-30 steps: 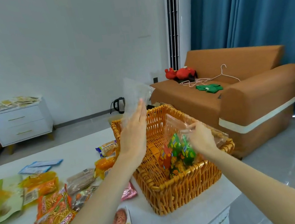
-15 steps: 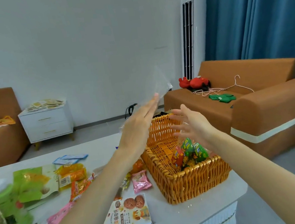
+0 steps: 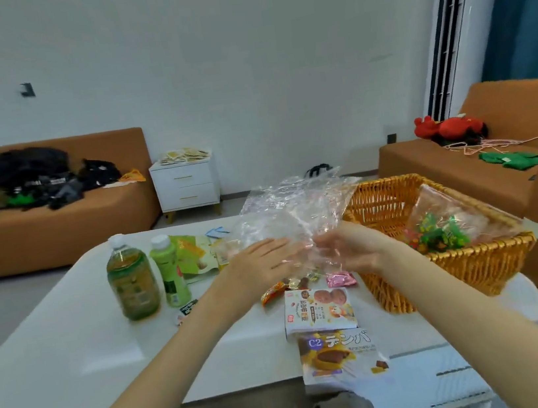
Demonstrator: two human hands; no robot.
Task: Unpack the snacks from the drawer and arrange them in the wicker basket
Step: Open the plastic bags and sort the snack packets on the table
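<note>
Both hands have dropped from above the wicker basket (image 3: 470,265) and met over the surface (image 3: 57,354), just left of the basket, while the view has swung left with them. The right hand, spread and empty half a second ago, has now joined the left on the clear plastic bag (image 3: 289,211).

That basket sits at the right end of the surface and holds one bag of green-wrapped sweets (image 3: 437,232) against its near wall. The clear plastic bag is crumpled, looks empty and stands up between the hands.

The left hand (image 3: 262,263) lies flat against the bag with its fingers straight. The right hand (image 3: 353,250) curls round the bag's lower part and grips it. I judge this to be leftover wrapping being flattened or bunched for setting aside, not a snack going in.

Most of the job remains. Two green bottles (image 3: 131,278) stand at the left, and a biscuit packet (image 3: 318,309), a cake packet (image 3: 342,352) and a small pink packet (image 3: 340,278) lie loose near the basket, all outside it.
</note>
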